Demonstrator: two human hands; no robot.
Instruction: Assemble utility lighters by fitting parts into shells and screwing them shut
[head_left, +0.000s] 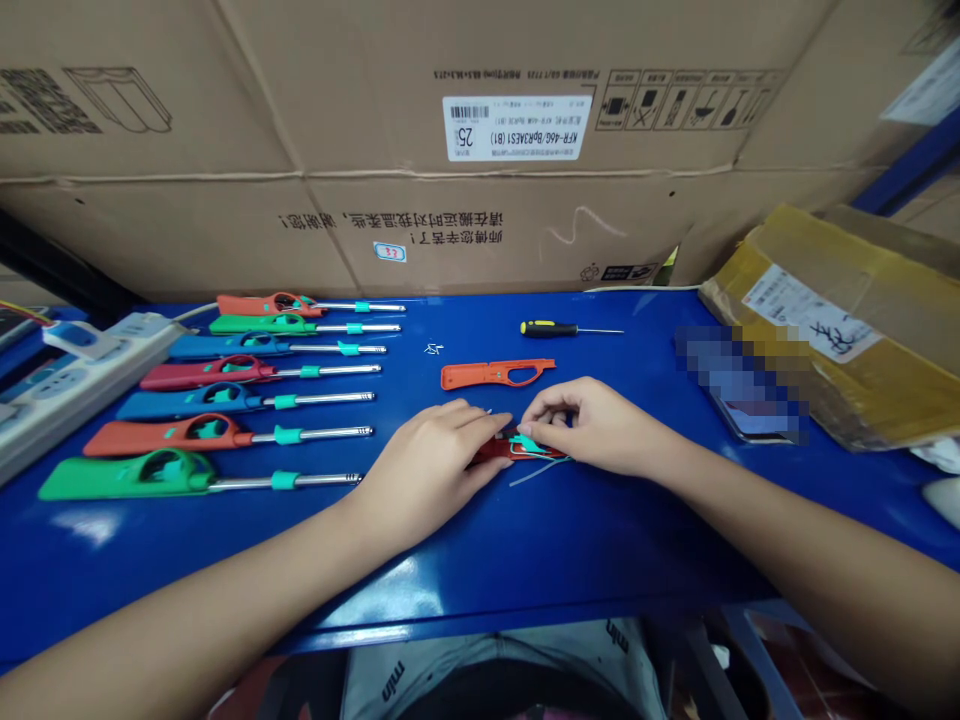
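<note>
Blue table [637, 545], left hand [439, 455], casing [487, 452] partly covered

Seven lighters [208, 376]; one screwdriver [551, 328]; two hands [429, 462] [592, 425].

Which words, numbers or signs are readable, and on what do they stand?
"KFR-46G/BpR3AES1 (B1)": white label, inverted
"25": same label
"师傅您辛苦了!": cardboard box, inverted
"请在搬运时对我温柔些,谢谢您!": same box
"min", twice: grey fabric
Too small or blurred: sticker, label on taped carton, other box print.
</note>
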